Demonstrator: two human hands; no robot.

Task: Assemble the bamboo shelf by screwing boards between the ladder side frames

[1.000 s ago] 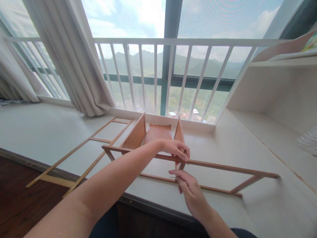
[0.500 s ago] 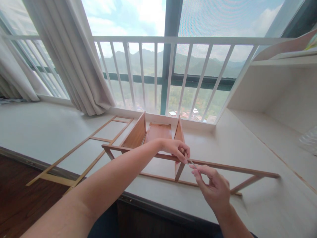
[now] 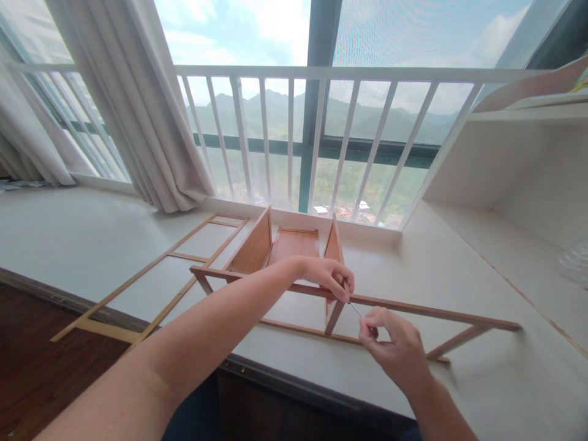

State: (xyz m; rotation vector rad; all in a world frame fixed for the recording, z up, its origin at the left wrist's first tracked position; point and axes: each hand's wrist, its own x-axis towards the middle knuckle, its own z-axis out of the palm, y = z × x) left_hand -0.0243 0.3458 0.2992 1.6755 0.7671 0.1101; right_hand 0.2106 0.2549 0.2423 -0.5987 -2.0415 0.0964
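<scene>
A brown wooden frame [image 3: 427, 311] with upright panels lies on its side on a white ledge. My left hand [image 3: 328, 275] reaches across it, fingers closed on the wood where the front rail meets the right-hand panel [image 3: 334, 242]. Just to the right, my right hand [image 3: 397, 343] is closed in a pinch on a thin metal rod [image 3: 355, 309], whose far tip meets the rail beside my left fingertips. The rod's near end is hidden in my fingers, so I cannot tell what kind of tool it is. Between the panels lies a wooden board [image 3: 294, 242].
A separate ladder-like wooden frame [image 3: 138, 282] lies at the left, its end jutting past the edge of the ledge [image 3: 68, 233]. Behind stand a white railing [image 3: 275, 75] and a grey curtain [image 3: 133, 110]. A white shelf unit [image 3: 509, 159] rises at the right.
My right hand has drawn back slightly down and right from the rail, so more of the metal rod shows. My left hand stays in place on the wood.
</scene>
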